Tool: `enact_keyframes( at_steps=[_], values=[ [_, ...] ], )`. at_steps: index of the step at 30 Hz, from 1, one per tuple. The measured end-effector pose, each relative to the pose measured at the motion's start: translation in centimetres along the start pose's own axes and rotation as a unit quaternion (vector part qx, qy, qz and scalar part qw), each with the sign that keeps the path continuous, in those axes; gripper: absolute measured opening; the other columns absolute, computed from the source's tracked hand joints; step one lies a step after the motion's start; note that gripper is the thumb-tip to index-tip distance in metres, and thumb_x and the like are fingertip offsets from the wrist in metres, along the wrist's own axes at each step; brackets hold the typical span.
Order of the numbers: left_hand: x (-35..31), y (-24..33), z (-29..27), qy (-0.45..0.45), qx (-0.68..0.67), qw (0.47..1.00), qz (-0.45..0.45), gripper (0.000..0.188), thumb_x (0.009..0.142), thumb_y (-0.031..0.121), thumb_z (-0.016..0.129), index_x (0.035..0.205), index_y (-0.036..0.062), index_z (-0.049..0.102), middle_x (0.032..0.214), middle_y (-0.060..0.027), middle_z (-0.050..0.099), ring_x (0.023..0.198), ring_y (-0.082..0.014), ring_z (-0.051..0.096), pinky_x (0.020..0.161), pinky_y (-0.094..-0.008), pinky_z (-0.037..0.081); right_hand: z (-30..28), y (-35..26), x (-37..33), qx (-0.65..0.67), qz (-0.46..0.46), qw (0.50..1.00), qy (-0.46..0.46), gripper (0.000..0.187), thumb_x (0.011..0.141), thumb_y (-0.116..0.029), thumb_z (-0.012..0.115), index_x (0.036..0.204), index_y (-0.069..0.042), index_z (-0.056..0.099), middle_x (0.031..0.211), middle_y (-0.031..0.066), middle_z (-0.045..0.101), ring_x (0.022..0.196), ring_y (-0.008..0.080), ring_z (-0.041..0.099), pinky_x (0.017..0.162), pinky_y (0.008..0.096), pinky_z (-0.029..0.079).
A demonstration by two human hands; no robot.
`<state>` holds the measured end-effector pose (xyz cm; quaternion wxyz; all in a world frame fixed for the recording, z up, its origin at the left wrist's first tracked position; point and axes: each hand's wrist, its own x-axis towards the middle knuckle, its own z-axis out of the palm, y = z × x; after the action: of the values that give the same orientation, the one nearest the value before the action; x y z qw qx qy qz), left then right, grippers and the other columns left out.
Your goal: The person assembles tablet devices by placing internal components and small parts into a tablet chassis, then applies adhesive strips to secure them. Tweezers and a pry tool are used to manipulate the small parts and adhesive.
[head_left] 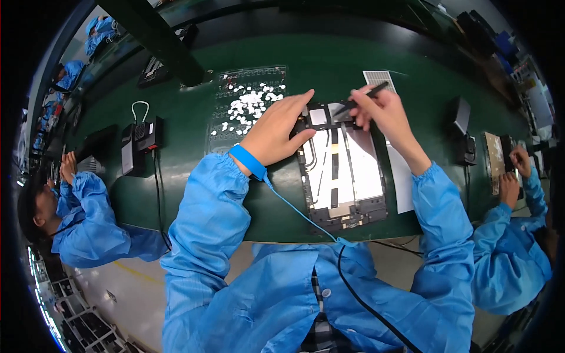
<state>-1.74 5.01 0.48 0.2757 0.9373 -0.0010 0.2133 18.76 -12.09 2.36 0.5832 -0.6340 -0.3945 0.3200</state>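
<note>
An opened tablet-like device (pixel 366 170) lies on the green table in front of me, its silver inside, dark rim and ribbon cables showing. My left hand (pixel 278 130) rests at its upper left edge with the fingers stretched out, holding nothing. A blue wrist strap (pixel 247 162) circles that wrist, and its cord runs down past the device. Between the fingers of my right hand (pixel 384 115) are slim black tweezers (pixel 378 89). Their tip points down at the device's upper part, near a small silver plate; whether it touches is too small to tell.
A clear tray (pixel 215 138) scattered with small white round pieces lies left of the device. A gridded sheet (pixel 376 78) and a white strip (pixel 402 188) are on its right. Black boxes (pixel 140 144) stand farther left, below a green post (pixel 156 41). Co-workers sit at both sides.
</note>
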Motion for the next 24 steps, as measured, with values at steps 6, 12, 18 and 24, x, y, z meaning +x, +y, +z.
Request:
enact_keyframes(
  at_steps=[6,12,18,24],
  values=[
    [-0.2,-0.2,-0.5,0.014,0.027,1.000,-0.005,0.066,0.085,0.029,0.074,0.139,0.0028,0.047,0.137,-0.0182,0.053,0.127,-0.0374,0.050,0.113,-0.0466,0.036,2.7,1.1,2.4,-0.019,0.028,0.999,0.001,0.027,0.098,-0.028,0.065,0.091,-0.002,0.062,0.074,0.0056,0.067,0.059,0.0080,0.063,0.051,0.0187,0.049],
    [-0.3,0.0,-0.7,0.025,0.053,0.998,0.016,0.044,0.081,0.025,0.076,0.117,0.0063,0.058,0.121,-0.0107,0.060,0.115,-0.0339,0.056,0.113,-0.0483,0.036,3.1,0.7,2.5,-0.041,0.038,0.998,-0.006,0.026,0.098,-0.027,0.064,0.090,-0.003,0.061,0.071,0.0029,0.066,0.057,0.0070,0.063,0.052,0.0173,0.049],
    [-0.2,0.2,-1.2,0.004,0.075,0.997,0.017,0.036,0.082,0.025,0.075,0.112,0.0085,0.063,0.116,-0.0078,0.063,0.110,-0.0307,0.059,0.108,-0.0458,0.041,3.5,0.6,2.6,-0.053,0.048,0.997,-0.009,0.026,0.098,-0.026,0.064,0.089,-0.002,0.062,0.071,0.0025,0.066,0.059,0.0065,0.062,0.053,0.0180,0.049],
    [0.1,0.6,-1.0,-0.006,0.109,0.993,0.047,0.029,0.085,0.023,0.073,0.112,0.0136,0.070,0.116,-0.0071,0.064,0.111,-0.0303,0.059,0.108,-0.0470,0.041,3.0,1.2,2.4,-0.045,0.016,0.999,-0.007,0.029,0.096,-0.029,0.067,0.092,-0.001,0.064,0.074,0.0068,0.068,0.062,0.0097,0.066,0.055,0.0204,0.052]
  ],
)
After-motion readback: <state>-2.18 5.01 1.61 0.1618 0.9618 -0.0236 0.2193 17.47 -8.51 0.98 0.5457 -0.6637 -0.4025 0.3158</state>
